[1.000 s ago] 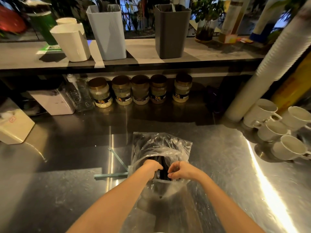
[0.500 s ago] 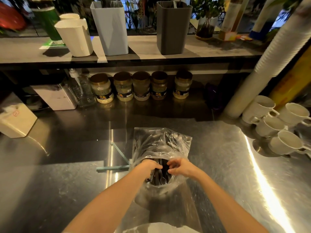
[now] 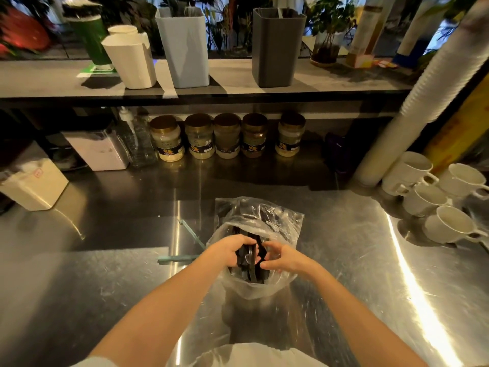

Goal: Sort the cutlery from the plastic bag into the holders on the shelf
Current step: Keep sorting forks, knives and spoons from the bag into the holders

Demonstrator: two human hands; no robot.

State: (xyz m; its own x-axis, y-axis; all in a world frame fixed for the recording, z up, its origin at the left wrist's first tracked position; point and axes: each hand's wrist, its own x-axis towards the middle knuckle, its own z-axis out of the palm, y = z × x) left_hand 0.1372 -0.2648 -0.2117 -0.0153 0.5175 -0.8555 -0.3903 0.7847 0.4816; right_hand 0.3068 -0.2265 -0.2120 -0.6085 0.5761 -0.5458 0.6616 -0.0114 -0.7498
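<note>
So, plastic bag [image 3: 277, 221] lies on steel counter [image 3: 344, 247], mouth toward person, black cutlery [image 3: 251, 258] bunched inside. Left hand [image 3: 227, 250] sits in mouth, fingers curled round cutlery bundle. Right hand [image 3: 284, 256] at opposite edge, fingers bent (can't tell if pinching plastic or cutlery). Up on shelf [image 3: 330, 80]: white holder [image 3: 129, 62], light blue holder [image 3: 182, 49], dark grey holder [image 3: 276, 49], upright, well apart from bag.

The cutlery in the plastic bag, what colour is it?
The cutlery is black; the head view, the only one, shows it.
</note>
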